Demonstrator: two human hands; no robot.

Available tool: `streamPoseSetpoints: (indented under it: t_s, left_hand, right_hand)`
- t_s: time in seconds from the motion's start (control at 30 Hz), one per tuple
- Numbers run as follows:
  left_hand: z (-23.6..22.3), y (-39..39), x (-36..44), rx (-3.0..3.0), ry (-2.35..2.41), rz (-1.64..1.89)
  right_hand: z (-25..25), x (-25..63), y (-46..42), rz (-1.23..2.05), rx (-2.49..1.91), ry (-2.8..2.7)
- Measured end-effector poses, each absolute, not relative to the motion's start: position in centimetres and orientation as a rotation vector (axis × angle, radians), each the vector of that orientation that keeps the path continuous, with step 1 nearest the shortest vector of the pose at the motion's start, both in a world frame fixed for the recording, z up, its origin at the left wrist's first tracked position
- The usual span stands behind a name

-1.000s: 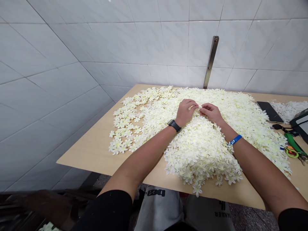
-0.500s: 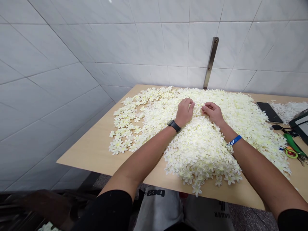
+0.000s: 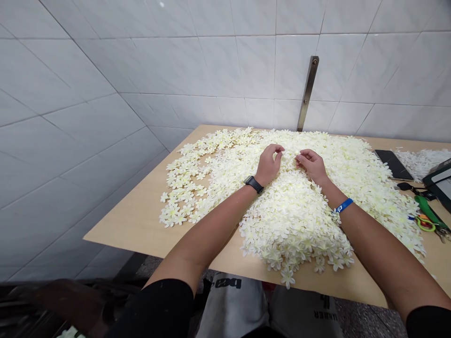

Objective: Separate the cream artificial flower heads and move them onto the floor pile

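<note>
White artificial flowers with pale yellow centres lie in a thick heap in front of me. Over the middle of the heap, my left hand has its fingers curled with the thumb close to the fingertips. Whatever it may hold is lost against the white petals behind. A short gap to the right, my right hand pinches with thumb and forefinger at what looks like a small white flower. Both hands point towards the wall, and blossoms lie all around and beneath them.
The wooden table carries a looser scatter of flowers at left. To the right are a black phone, a pile of small white pieces, a dark box and a green strap with keys. Tiled walls stand behind and at left.
One second ago my fingertips nearly met over the heap. My left hand has since drawn back to the left, and my right hand has shifted slightly right, widening the gap.
</note>
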State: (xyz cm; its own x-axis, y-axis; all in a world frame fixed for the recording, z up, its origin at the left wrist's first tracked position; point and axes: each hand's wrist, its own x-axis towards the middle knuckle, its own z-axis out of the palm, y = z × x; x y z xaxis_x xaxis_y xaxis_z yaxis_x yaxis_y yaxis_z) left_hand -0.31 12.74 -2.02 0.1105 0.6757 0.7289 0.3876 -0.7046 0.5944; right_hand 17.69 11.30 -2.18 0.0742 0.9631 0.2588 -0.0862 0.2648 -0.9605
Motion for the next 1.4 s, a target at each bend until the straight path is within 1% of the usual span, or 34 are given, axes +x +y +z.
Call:
streamPoseSetpoints:
  t_s: [0.3, 0.53, 0.93, 1.2, 1.4]
  left_hand:
    - [-2.3, 12.84, -0.3, 2.062, 1.089, 1.619]
    - [-2.67, 13.13, -0.21, 1.913, 0.993, 1.573]
    - [-2.2, 12.79, 0.04, 1.994, 0.986, 1.538]
    - [-2.39, 12.98, 0.1, 2.032, 0.864, 1.54]
    - [-2.38, 12.85, 0.01, 2.037, 0.887, 1.606]
  right_hand:
    - [-2.21, 17.81, 11.29, 1.027, -0.97, -1.204]
    - [-2.04, 17.76, 11.19, 1.027, -0.974, -1.222]
    - [-2.12, 17.87, 11.28, 1.054, -0.929, -1.192]
    - [-2.48, 18.04, 11.55, 1.038, -0.94, -1.212]
    - [-2.53, 18.08, 11.71, 1.06, -0.929, -1.175]
